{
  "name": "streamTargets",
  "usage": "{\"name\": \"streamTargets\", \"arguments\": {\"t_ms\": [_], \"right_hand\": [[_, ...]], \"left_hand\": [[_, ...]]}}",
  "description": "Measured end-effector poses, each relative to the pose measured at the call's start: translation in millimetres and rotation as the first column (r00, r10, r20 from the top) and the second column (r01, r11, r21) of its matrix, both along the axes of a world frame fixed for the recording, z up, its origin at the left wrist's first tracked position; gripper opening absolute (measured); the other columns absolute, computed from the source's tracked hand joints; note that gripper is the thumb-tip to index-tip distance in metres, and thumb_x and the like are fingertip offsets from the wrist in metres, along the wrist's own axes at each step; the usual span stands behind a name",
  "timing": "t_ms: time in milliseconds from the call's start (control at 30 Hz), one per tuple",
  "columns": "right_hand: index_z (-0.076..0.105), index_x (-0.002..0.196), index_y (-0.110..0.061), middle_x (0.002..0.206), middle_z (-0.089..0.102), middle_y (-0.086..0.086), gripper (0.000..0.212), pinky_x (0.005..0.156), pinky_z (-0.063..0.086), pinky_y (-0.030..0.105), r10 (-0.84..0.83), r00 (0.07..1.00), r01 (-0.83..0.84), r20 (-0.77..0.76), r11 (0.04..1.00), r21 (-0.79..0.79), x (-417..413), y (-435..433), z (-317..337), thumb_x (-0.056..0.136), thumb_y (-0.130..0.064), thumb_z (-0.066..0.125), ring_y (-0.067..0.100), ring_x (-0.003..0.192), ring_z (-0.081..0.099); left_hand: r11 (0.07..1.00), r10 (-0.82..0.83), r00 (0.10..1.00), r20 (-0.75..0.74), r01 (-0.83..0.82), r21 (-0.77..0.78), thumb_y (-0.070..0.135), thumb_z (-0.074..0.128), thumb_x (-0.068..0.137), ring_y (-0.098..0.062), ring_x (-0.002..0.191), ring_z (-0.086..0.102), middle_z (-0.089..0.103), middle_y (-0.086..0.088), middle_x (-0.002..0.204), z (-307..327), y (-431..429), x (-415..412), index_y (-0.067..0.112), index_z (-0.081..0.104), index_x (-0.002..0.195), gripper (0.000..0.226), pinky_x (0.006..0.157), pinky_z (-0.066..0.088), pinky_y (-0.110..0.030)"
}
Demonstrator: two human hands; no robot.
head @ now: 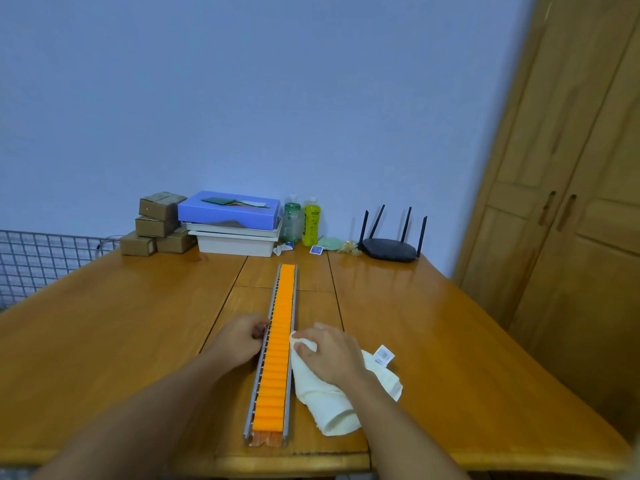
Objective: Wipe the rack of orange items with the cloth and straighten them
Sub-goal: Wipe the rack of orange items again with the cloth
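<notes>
A long grey metal rack (290,306) lies lengthways down the middle of the wooden table, filled with a tight row of orange items (281,337). My left hand (235,342) rests against the rack's left rail about halfway along, fingers curled on the edge. My right hand (332,351) presses a cream cloth (329,403) against the rack's right rail at the same height. The cloth trails toward me and to the right, with a white barcode tag (384,355) on it.
At the table's far edge stand small cardboard boxes (157,225), a blue box on white trays (230,223), two bottles (303,221) and a black router (389,249). A wire grid (38,258) is at the left, a wooden wardrobe (568,202) at the right.
</notes>
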State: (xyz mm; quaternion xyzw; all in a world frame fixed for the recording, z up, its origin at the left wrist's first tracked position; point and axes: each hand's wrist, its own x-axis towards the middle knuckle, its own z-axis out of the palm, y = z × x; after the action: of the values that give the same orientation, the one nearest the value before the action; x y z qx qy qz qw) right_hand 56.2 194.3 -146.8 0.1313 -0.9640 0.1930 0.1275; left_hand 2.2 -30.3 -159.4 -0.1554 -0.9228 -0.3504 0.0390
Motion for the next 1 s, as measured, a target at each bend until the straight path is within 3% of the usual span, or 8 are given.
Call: {"name": "streamTargets", "arguments": {"t_ms": [133, 267, 567, 733, 867, 1000], "right_hand": [[0.063, 0.129, -0.043, 0.111, 0.061, -0.008, 0.036, 0.079, 0.046, 0.035, 0.009, 1.000, -0.009, -0.017, 1.000, 0.028, 16.7, -1.6, 1.8, 0.099, -0.052, 0.046, 0.018, 0.105, 0.060], [0.064, 0.128, -0.042, 0.109, 0.061, -0.009, 0.035, 0.075, 0.043, 0.033, 0.014, 1.000, -0.014, -0.019, 0.999, 0.032, 31.5, -2.1, 2.4, 0.099, -0.051, 0.046, 0.016, 0.104, 0.059], [0.063, 0.128, -0.044, 0.124, 0.062, -0.009, 0.035, 0.089, 0.049, 0.040, 0.036, 0.999, -0.037, 0.018, 0.998, 0.049, 68.8, -3.2, 6.8, 0.098, -0.053, 0.047, 0.018, 0.114, 0.057], [0.064, 0.128, -0.042, 0.114, 0.062, -0.010, 0.035, 0.085, 0.047, 0.038, 0.069, 0.998, -0.070, 0.015, 0.993, 0.092, 95.4, -4.2, 10.9, 0.099, -0.051, 0.046, 0.016, 0.107, 0.056], [0.064, 0.128, -0.039, 0.118, 0.062, -0.009, 0.036, 0.078, 0.040, 0.034, 0.102, 0.995, -0.104, 0.018, 0.987, 0.124, 114.7, -2.6, 15.6, 0.099, -0.051, 0.047, 0.016, 0.108, 0.054], [0.065, 0.128, -0.038, 0.123, 0.063, -0.008, 0.036, 0.083, 0.043, 0.036, 0.139, 0.989, -0.146, 0.050, 0.977, 0.153, 129.9, -0.9, 21.5, 0.099, -0.049, 0.048, 0.017, 0.110, 0.054]], "left_hand": [[1.000, -0.012, 1.000, -0.018, 0.013, 0.028, 0.020, 0.076, 0.090, -0.006, 0.096, 0.065, 0.069, 0.015, 0.101, 0.4, -4.6, 21.7, 0.041, 0.060, 0.110, 0.033, 0.084, 0.056, -0.023], [0.999, -0.019, 0.999, -0.040, 0.020, 0.033, 0.034, 0.080, 0.086, -0.003, 0.098, 0.063, 0.067, 0.016, 0.107, -2.1, -9.6, 41.4, 0.030, 0.064, 0.125, 0.043, 0.076, 0.047, -0.014], [1.000, -0.023, 0.999, -0.038, 0.022, -0.015, 0.039, 0.079, 0.086, -0.008, 0.106, 0.062, 0.067, 0.008, 0.117, -3.8, -16.5, 77.3, 0.024, 0.063, 0.131, 0.049, 0.091, 0.056, -0.030], [0.999, 0.014, 0.999, -0.049, -0.016, -0.033, 0.039, 0.077, 0.088, -0.007, 0.104, 0.062, 0.066, 0.009, 0.117, -6.8, -15.2, 96.1, 0.025, 0.061, 0.132, 0.049, 0.086, 0.055, -0.026], [0.997, 0.044, 0.997, -0.058, -0.048, -0.056, 0.033, 0.074, 0.091, -0.006, 0.102, 0.060, 0.065, 0.007, 0.117, -5.6, -10.1, 109.4, 0.024, 0.059, 0.135, 0.047, 0.073, 0.046, -0.016], [0.994, 0.082, 0.994, -0.072, -0.087, -0.066, 0.026, 0.070, 0.094, -0.007, 0.100, 0.061, 0.066, 0.005, 0.114, -5.8, -6.7, 121.0, 0.022, 0.061, 0.132, 0.039, 0.072, 0.048, -0.018]]}}
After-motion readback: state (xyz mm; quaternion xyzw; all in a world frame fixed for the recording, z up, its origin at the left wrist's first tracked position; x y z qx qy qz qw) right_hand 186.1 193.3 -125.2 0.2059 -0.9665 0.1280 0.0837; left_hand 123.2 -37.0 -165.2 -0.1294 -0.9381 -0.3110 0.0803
